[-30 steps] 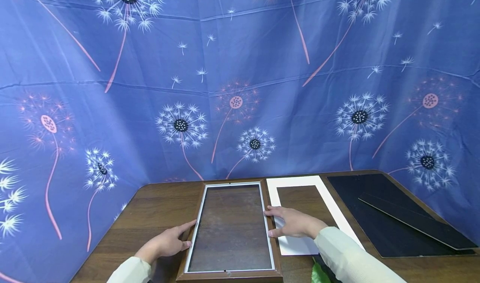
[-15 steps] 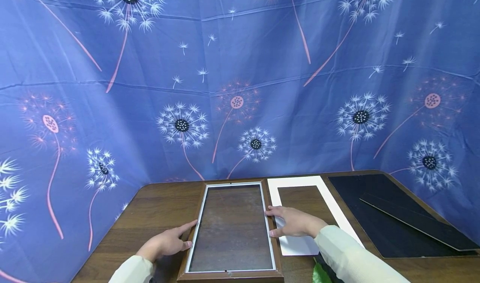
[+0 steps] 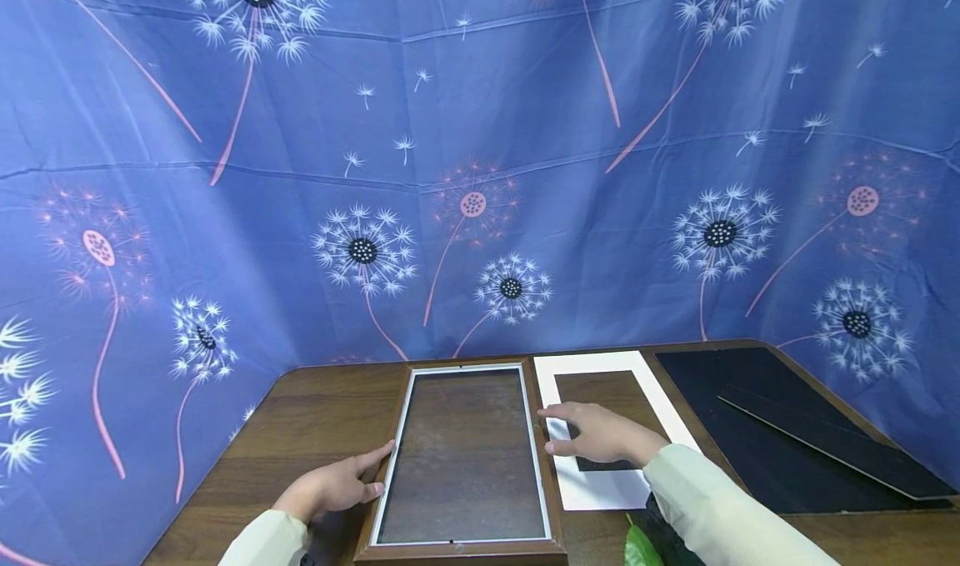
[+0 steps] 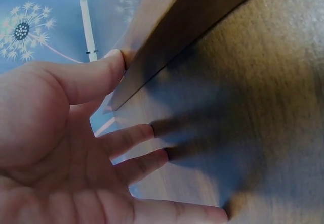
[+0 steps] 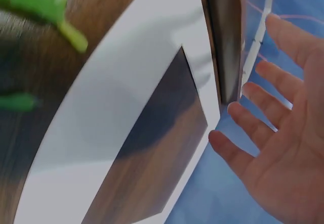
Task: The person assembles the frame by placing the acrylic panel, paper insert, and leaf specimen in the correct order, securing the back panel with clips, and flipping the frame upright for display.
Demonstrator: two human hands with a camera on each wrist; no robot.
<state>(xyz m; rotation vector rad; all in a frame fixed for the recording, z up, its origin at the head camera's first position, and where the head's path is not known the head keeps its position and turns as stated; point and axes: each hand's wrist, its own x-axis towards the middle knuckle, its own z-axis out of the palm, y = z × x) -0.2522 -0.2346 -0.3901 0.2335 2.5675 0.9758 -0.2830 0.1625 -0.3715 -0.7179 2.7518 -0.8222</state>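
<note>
A brown wooden picture frame (image 3: 557,508) with a white inner lip and a dark see-through pane lies on the table. My left hand (image 3: 330,488) is at its left side. In the left wrist view the thumb touches the frame's side (image 4: 167,42), while the other fingers spread straight over the tabletop. Just right of the frame, my right hand (image 3: 603,433) hovers above a white mat board (image 3: 592,495) with a rectangular cut-out. The right wrist view shows that hand (image 5: 283,107) with fingers spread and nothing held, apart from the frame's edge.
At the right lies a large black backing board (image 3: 720,433) with a narrower black flap (image 3: 832,445) raised across it. A green leaf (image 3: 640,545) is near the front edge, partly under my right sleeve. A blue dandelion-print cloth (image 3: 525,174) hangs behind the table.
My right hand has let go of the frame's right side and moved a little to the right, over the mat board. The left hand and the frame have stayed put.
</note>
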